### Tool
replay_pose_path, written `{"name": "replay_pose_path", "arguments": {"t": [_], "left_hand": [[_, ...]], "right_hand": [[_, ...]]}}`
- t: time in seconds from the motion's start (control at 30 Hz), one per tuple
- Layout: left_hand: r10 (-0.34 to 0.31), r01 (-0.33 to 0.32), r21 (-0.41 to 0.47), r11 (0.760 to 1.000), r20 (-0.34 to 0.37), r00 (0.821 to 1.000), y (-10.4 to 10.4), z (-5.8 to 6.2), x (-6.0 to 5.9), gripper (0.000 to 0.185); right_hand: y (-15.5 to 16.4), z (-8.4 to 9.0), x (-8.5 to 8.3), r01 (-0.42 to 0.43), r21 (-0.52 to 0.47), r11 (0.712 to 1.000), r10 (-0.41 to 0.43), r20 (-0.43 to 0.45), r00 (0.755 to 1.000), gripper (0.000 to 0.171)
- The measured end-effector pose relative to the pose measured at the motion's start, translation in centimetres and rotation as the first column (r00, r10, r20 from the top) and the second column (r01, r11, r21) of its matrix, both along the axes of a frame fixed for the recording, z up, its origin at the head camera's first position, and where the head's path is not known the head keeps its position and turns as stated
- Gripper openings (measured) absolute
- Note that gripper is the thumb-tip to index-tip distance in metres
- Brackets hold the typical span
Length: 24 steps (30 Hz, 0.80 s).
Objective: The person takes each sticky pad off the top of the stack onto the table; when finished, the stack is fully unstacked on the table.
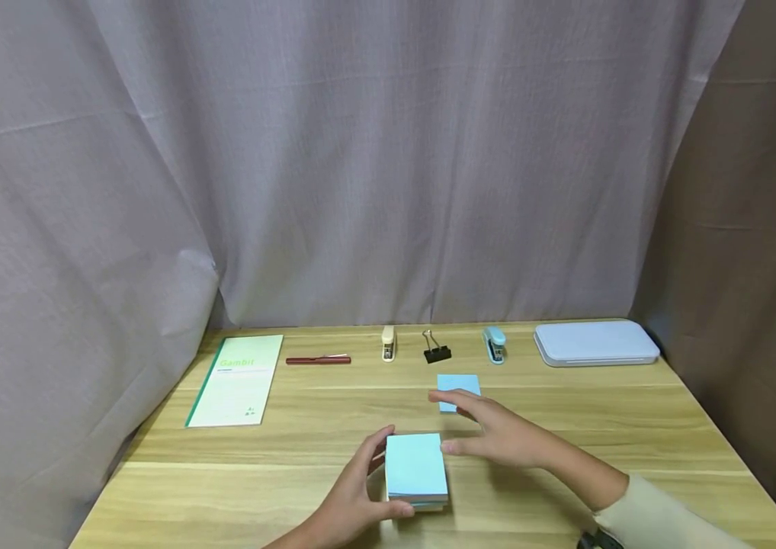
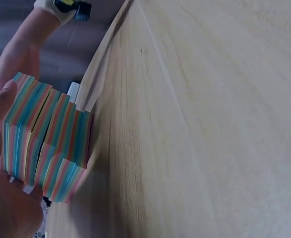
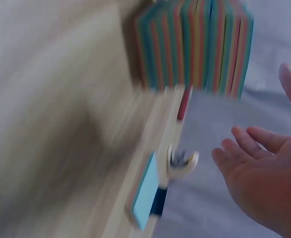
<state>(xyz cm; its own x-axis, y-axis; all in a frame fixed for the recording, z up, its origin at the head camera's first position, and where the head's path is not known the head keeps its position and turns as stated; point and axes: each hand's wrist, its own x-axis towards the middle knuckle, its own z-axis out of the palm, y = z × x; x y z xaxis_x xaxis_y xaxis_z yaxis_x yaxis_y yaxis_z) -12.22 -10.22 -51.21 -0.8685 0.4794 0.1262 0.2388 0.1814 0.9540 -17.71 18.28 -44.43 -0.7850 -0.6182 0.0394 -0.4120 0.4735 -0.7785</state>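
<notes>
A thick block of sticky notes point(image 1: 416, 468) with a light blue top sheet and multicoloured edges point(image 2: 46, 144) stands on the wooden table point(image 1: 292, 473). My left hand point(image 1: 354, 496) grips its left side with thumb and fingers. My right hand point(image 1: 491, 427) hovers just right of the block with fingers straight and spread, holding nothing. A single blue note point(image 1: 459, 385) lies flat behind the right hand. In the right wrist view the block point(image 3: 195, 44) shows its striped edge, and the open palm point(image 3: 264, 173) is blurred.
Along the table's far edge lie a green-edged booklet point(image 1: 235, 379), a red pen point(image 1: 318, 360), a cream stapler point(image 1: 388, 343), a black binder clip point(image 1: 437, 350), a blue stapler point(image 1: 495, 344) and a pale blue case point(image 1: 595, 341). A grey curtain hangs behind.
</notes>
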Motion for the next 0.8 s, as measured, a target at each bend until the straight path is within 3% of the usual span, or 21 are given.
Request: {"name": "replay_pose_path", "arguments": {"t": [0.13,0.37,0.53,0.8], "left_hand": [[0.006,-0.006,-0.003,1.000,0.005,1.000,0.1,-0.1,-0.1,0.099],[-0.001,0.001,-0.027,1.000,0.005,1.000,0.1,-0.2,0.0,0.094],[-0.013,0.013,-0.045,0.999,-0.003,1.000,0.0,-0.1,0.1,0.093],[-0.027,0.027,-0.035,0.999,-0.002,1.000,0.0,-0.2,0.1,0.092]], "right_hand": [[-1.4,0.0,2.1,-0.021,0.005,1.000,0.021,0.015,1.000,0.082],[-3.2,-0.9,4.7,0.014,0.061,0.998,-0.011,-0.043,0.999,0.096],[-3.6,-1.2,5.2,0.039,0.088,0.995,-0.030,-0.098,0.995,0.093],[-3.6,-0.6,5.0,0.008,0.124,0.992,0.003,-0.091,0.996,0.092]]}}
